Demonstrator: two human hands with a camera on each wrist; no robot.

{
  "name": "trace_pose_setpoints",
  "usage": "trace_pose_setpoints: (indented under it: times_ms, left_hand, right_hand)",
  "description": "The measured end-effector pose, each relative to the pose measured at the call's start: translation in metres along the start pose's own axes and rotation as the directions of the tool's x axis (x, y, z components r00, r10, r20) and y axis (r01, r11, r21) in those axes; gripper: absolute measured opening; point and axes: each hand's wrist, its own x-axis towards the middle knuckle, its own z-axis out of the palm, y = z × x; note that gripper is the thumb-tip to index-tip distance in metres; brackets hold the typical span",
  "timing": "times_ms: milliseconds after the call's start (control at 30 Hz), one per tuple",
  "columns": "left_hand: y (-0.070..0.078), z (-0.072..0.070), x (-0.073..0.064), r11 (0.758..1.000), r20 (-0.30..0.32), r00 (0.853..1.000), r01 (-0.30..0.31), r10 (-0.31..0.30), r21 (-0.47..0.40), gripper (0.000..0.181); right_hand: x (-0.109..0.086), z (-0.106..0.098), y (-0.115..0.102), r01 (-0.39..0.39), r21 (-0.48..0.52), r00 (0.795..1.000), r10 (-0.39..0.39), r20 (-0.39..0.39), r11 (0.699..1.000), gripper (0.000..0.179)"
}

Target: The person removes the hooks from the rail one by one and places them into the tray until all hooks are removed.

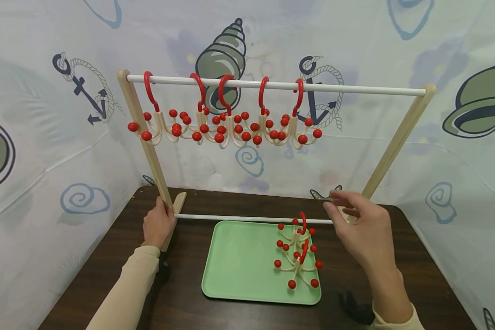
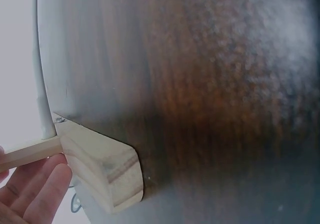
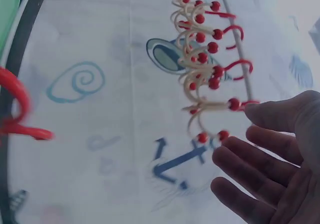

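My left hand (image 1: 159, 223) grips the lower end of the left wooden post (image 1: 148, 151) of a rack, just above its foot (image 2: 107, 169); the fingers show beside the post in the left wrist view. Near the right post (image 1: 400, 137), my right hand (image 1: 365, 227) is raised with nothing in it, thumb and fingers apart. Several hook hangers (image 1: 228, 117), with red hooks and cream prongs tipped with red balls, hang from the white top bar (image 1: 354, 89). Two more hangers (image 1: 299, 266) lie at the right side of a green tray (image 1: 247, 266).
A white lower bar (image 1: 247, 218) joins the posts close behind the tray. Everything stands on a dark brown table (image 1: 181, 302). A patterned cloth (image 1: 458, 160) with shells and anchors surrounds the table at the back and sides.
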Motion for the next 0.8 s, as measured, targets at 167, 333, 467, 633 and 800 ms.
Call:
trace_pose_setpoints:
  times_ms: [167,333,467,633,800]
  left_hand:
    - [0.002,-0.002,0.000,1.000,0.002,1.000,-0.003,0.003,0.005,0.024]
    - [0.002,-0.002,-0.001,1.000,-0.004,1.000,0.002,-0.002,-0.002,0.024]
    - [0.001,-0.003,-0.001,1.000,-0.009,1.000,0.022,-0.022,0.000,0.023]
    - [0.002,-0.005,0.000,1.000,-0.004,1.000,0.024,-0.024,-0.005,0.022]
    - [0.001,-0.001,0.001,1.000,0.006,1.000,0.013,-0.013,-0.004,0.022]
  right_hand:
    - [0.041,-0.001,-0.010,0.049,0.057,0.998,-0.051,0.025,0.997,0.037]
    - [0.075,0.009,-0.017,0.042,0.122,0.997,-0.050,0.064,0.992,0.049]
    - [0.099,0.021,-0.021,0.031,0.159,0.994,-0.047,0.098,0.987,0.058]
    - [0.127,0.027,-0.025,-0.036,0.255,0.992,0.004,0.126,0.966,0.056]
    - [0.148,0.029,-0.031,-0.135,0.241,0.974,0.084,0.211,0.961,0.056]
